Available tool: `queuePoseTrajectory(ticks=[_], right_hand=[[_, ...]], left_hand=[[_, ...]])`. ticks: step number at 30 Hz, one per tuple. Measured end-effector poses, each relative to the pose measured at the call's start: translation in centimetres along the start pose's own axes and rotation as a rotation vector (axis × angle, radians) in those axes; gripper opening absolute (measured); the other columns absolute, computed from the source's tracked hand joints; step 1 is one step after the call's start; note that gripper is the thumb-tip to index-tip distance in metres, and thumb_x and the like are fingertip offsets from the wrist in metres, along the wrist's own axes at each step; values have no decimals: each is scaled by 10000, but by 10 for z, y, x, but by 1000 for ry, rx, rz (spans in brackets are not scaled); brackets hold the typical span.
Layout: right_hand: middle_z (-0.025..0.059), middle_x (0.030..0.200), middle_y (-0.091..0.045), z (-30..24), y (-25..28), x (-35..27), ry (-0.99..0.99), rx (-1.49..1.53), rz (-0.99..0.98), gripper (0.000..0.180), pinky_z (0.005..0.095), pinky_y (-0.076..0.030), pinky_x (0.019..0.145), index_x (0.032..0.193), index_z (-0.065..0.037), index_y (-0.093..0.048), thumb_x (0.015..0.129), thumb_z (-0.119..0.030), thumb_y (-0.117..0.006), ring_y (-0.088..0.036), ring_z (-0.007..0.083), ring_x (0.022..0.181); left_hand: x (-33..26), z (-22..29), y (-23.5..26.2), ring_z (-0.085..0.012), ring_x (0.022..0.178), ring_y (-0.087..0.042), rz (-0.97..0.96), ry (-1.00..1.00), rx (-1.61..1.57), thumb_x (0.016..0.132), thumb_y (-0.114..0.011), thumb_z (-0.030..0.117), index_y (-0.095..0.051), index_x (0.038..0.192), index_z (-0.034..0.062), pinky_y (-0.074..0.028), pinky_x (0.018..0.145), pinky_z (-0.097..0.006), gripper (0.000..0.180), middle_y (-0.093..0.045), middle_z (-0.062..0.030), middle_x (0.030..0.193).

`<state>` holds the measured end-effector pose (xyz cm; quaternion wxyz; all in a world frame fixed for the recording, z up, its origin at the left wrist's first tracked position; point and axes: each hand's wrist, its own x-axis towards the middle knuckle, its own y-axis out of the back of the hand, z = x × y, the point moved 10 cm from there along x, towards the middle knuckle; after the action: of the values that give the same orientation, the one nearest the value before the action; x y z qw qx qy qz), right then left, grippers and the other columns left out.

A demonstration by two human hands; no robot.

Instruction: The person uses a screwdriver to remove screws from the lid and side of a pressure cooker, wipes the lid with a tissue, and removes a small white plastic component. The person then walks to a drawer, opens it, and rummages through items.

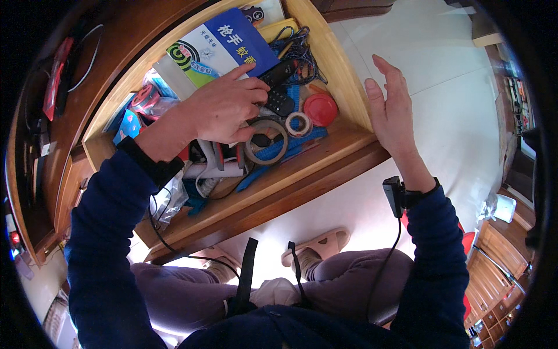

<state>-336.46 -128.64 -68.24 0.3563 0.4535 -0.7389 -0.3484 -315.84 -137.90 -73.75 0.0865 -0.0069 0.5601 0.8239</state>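
My left hand (228,109) reaches over the open wooden drawer (325,160), its fingers apart. Its index finger lies over the near edge of a flat blue and white box (235,41) with a spiral picture. Under and beside its fingers are a black remote control (278,73) and a second dark remote (280,104). The thumb is by a large roll of tape (283,142). A smaller tape roll (299,124) and a red round container (321,109) are to the right. My right hand (392,107) is held open at the drawer's right wall, holding nothing.
A dark blue cord (317,64) is bundled at the drawer's far right. Blue plastic strips (273,153), a grey-handled tool (212,160) and a clear plastic bag (168,209) lie nearer me. A wooden cabinet (72,186) stands left. Thin cables hang from both wrists.
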Motion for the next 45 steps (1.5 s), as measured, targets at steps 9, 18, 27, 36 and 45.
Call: queuePoseTrajectory(ticks=[9, 18, 27, 36, 45], right_hand=[[218, 1344, -571, 4, 4, -1, 9, 42, 42, 530, 460, -449, 1060, 1444, -21, -494, 1078, -402, -520, -559, 395, 1222], [224, 1366, -563, 3, 4, 1, 41, 22, 59, 553, 455, -452, 1066, 1433, -32, -514, 1062, -440, -550, -567, 403, 1243], [167, 1479, -518, 11, -2, 0, -76, 46, 2, 584, 440, -478, 1070, 1486, -74, -499, 1045, -447, -584, -527, 312, 1361], [169, 1482, -518, 7, -2, 1, -14, 22, 20, 625, 439, -483, 1066, 1500, -59, -488, 1033, -459, -602, -531, 308, 1357], [169, 1472, -524, 6, -1, 1, -6, -3, 21, 621, 432, -502, 1052, 1496, -59, -489, 1031, -451, -609, -542, 303, 1347]], left_hand=[[-20, -1, 7, -271, 1308, -560, -82, 92, -29, 757, -844, 231, -773, 781, 53, -212, 1275, -580, 193, -678, -94, 1145], [4, 67, -39, -291, 1290, -578, -10, -90, 121, 785, -777, 170, -653, 1292, 173, -304, 1232, -543, 522, -608, -81, 1349], [18, -2, -15, -359, 1223, -588, 6, 365, -169, 701, -901, 222, -565, 1348, 102, -446, 1091, -450, 739, -592, -146, 1291], [40, -15, 44, -352, 1132, -649, 447, 321, -181, 753, -897, 294, -552, 1382, 88, -535, 975, -462, 746, -620, -145, 1246], [34, 27, -51, -395, 814, -725, -165, 387, -185, 951, -613, 120, -690, 994, 56, -599, 691, -470, 109, -704, -168, 873]])
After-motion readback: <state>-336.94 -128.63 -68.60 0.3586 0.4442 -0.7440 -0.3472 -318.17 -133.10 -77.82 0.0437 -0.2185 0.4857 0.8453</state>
